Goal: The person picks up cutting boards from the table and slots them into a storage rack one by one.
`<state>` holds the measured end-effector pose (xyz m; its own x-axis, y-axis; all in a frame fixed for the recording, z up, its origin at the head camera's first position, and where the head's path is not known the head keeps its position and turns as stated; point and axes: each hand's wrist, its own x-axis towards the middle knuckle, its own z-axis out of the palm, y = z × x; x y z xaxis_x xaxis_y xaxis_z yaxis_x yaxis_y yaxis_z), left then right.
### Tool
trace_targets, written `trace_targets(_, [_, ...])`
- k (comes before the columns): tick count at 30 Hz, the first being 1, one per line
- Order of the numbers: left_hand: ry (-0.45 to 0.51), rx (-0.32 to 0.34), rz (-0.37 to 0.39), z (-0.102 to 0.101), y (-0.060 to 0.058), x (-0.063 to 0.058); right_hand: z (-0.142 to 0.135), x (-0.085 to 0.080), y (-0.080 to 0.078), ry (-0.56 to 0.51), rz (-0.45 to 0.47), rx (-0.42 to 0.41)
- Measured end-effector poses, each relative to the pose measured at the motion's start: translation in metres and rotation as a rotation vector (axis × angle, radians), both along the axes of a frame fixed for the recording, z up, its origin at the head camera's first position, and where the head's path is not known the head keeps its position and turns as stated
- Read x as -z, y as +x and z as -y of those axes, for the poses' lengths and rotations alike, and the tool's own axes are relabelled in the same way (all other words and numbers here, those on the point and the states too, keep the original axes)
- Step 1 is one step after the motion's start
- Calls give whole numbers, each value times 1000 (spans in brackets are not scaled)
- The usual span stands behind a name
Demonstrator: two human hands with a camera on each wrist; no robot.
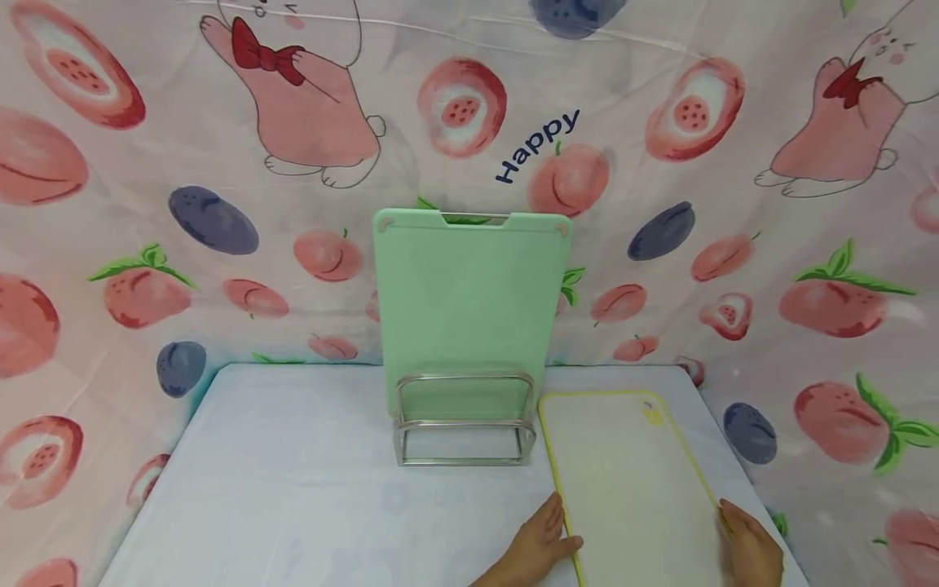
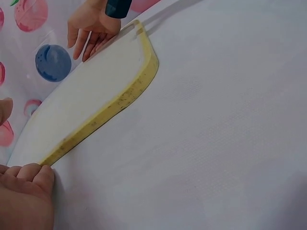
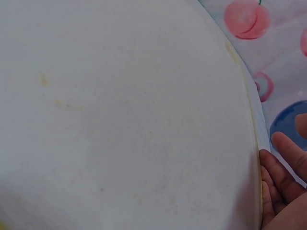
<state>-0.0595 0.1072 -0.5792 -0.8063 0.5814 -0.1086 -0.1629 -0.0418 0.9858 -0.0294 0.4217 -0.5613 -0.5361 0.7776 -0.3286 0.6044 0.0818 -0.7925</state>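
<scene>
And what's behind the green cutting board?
Fruit-print cloth shows around the green cutting board, with a printed leaf peeking through its top notch. Whatever's straight behind the board is covered, so I can't tell.

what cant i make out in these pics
Underside of the white board: hidden by its top face in every view.
Yellow corner mark: too small in the head view to identify.
Back of the green board: hidden by its front, head view.
Right hand: partly cut off by the right wrist view's right edge.

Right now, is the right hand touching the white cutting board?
Touching: the right wrist view shows the right hand, fingers against the edge of the cutting board.
</scene>
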Motion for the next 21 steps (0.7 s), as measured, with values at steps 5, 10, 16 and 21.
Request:
trace_targets(5, [-2, -8, 26, 3, -3, -1, -2, 5, -6, 25, 1, -26])
trace_targets(10, [38, -12, 25, 4, -5, 0, -3, 7, -8, 18, 7, -33])
trace_targets(16, [133, -84, 59, 0, -8, 7, -4, 5, -6, 100, 33, -137])
trace_targets(21, [24, -183, 8, -3, -14, 6, -9, 1, -10, 96, 59, -232])
